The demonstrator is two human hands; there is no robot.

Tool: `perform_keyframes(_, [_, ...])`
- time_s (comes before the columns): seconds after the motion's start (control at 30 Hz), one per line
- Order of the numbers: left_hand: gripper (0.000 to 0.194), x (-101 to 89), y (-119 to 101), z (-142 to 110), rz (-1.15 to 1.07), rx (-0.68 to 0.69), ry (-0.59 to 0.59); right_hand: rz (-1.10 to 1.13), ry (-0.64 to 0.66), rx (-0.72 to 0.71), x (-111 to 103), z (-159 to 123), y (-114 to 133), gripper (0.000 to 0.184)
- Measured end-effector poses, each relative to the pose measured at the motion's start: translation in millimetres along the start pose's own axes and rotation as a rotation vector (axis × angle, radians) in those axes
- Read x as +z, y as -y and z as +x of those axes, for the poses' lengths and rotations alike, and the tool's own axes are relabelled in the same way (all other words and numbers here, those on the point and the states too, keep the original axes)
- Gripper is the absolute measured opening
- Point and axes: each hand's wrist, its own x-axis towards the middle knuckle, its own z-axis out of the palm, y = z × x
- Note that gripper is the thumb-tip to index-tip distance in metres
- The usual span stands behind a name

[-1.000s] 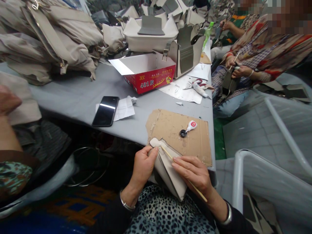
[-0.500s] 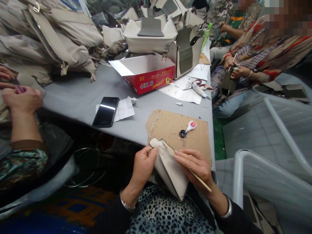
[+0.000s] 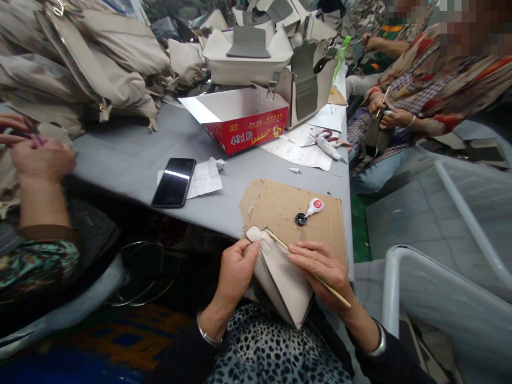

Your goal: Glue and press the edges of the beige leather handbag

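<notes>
Left hand (image 3: 238,269) pinches beige angular leather-look bag piece (image 3: 288,282) above lap, near side of flat brown cardboard (image 3: 276,200). Right hand (image 3: 322,266) pinches slim pale wooden stick (image 3: 332,290), tip at piece's far end. Uneven pressure could skid it, scuffing beige.

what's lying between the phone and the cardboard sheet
In the head view, white paper, partly under the phone, then grey tabletop up to the cardboard sheet.

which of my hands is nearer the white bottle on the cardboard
Right: your right hand, holding a stick, is on the near side of the white bottle; your left hand, on the beige piece, is farther, to its lower left.
</notes>
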Motion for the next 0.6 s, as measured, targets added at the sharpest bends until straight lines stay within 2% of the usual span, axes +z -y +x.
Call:
perform_keyframes(0.3, [0.035,0.3,-1,0,-0.009,-0.009,0.006,0.031,0.073,0.005,-12,4,-10,0.032])
perform_keyframes(0.6, [0.035,-0.6,-1,0,0.0,-0.01,0.011,0.059,0.117,-0.012,-12,8,-17,0.028])
